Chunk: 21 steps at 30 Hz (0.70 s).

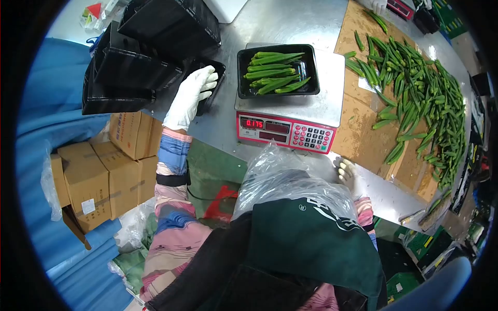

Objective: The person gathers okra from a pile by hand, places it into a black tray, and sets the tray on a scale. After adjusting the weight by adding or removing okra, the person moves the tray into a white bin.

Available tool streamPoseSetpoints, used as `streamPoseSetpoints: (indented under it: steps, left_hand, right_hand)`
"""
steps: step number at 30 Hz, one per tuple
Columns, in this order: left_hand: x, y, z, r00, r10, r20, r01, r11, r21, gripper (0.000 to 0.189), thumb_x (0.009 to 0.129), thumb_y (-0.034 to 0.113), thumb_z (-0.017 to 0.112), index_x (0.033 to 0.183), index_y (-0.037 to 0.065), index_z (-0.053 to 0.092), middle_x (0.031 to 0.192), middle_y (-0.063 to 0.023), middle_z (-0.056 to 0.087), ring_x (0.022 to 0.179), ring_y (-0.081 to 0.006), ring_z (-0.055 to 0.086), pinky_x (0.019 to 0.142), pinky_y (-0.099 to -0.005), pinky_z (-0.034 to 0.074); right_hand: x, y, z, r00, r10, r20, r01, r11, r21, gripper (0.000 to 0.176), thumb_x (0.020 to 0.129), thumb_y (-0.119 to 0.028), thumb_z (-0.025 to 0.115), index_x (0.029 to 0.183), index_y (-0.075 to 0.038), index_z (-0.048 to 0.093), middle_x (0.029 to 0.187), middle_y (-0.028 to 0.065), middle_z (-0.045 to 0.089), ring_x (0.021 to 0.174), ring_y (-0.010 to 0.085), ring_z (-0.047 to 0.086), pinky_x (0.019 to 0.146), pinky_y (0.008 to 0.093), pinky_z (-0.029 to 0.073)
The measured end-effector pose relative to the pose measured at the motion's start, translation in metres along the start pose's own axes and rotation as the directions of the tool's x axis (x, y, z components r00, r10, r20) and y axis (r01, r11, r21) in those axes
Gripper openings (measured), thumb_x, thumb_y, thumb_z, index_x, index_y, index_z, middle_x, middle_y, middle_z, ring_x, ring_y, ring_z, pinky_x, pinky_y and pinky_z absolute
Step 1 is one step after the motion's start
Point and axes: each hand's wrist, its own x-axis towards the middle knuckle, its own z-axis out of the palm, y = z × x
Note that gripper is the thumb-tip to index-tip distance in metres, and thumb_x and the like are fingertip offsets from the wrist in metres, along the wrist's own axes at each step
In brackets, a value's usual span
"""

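Observation:
My left hand (pixel 191 96), in a white glove, reaches out to an empty black tray (pixel 215 78) at the table's left and grips its edge. My right hand (pixel 346 173), also gloved, rests on the steel table's near edge, fingers spread, holding nothing. Between the hands stands a digital scale (pixel 288 132) reading 0.175. On its platform lies a black tray (pixel 248 62) filled with green okra pods (pixel 275 72).
A large heap of loose okra (pixel 420 98) lies on flattened cardboard (pixel 358 129) at the right. Stacks of empty black trays (pixel 135 67) stand at the far left. Cardboard boxes (pixel 104 171) sit on the floor below.

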Motion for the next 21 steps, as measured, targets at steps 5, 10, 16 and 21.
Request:
streamPoseSetpoints:
  steps: [5,10,16,21]
  left_hand:
    - [0.007,0.003,0.021,0.998,-0.024,0.058,0.021,0.999,0.041,0.051,0.102,0.044,0.056,0.138,0.007,0.057,0.125,-0.0083,0.066,0.109,-0.0172,0.063,0.098,-0.0348,0.047]
    - [0.009,0.002,0.041,0.990,0.104,0.100,-0.114,0.988,0.101,0.045,0.103,0.035,0.058,0.137,0.005,0.057,0.108,-0.0033,0.068,0.091,-0.0103,0.063,0.082,-0.0247,0.050]
    - [0.018,-0.004,0.083,0.960,-0.057,0.272,0.023,0.992,0.128,0.028,0.101,0.018,0.057,0.127,0.008,0.061,0.115,-0.0020,0.067,0.088,-0.0118,0.063,0.067,-0.0285,0.055]
    - [0.073,0.043,0.110,0.963,0.011,0.270,-0.038,0.995,0.096,0.019,0.098,0.012,0.056,0.113,0.001,0.061,0.098,-0.0054,0.067,0.071,-0.0161,0.066,0.058,-0.0311,0.058]
  right_hand:
    - [-0.009,-0.018,0.012,0.997,-0.075,-0.021,0.074,0.995,-0.064,0.039,0.105,-0.023,0.052,0.136,0.001,0.057,0.120,0.0120,0.068,0.099,0.0196,0.066,0.085,0.0320,0.053]
    - [-0.005,-0.008,0.004,0.994,-0.111,0.000,0.110,0.986,0.127,0.043,0.103,-0.017,0.054,0.139,0.007,0.050,0.120,0.0154,0.066,0.101,0.0217,0.066,0.085,0.0325,0.054]
    - [-0.013,-0.017,-0.013,0.981,-0.067,-0.181,0.074,0.997,0.029,0.041,0.105,-0.023,0.049,0.138,0.001,0.054,0.122,0.0127,0.068,0.102,0.0207,0.066,0.088,0.0312,0.053]
    - [-0.001,-0.032,-0.008,0.974,-0.160,-0.163,0.163,0.987,0.009,0.037,0.104,-0.022,0.048,0.134,-0.003,0.058,0.112,0.0079,0.070,0.093,0.0174,0.066,0.085,0.0307,0.053]
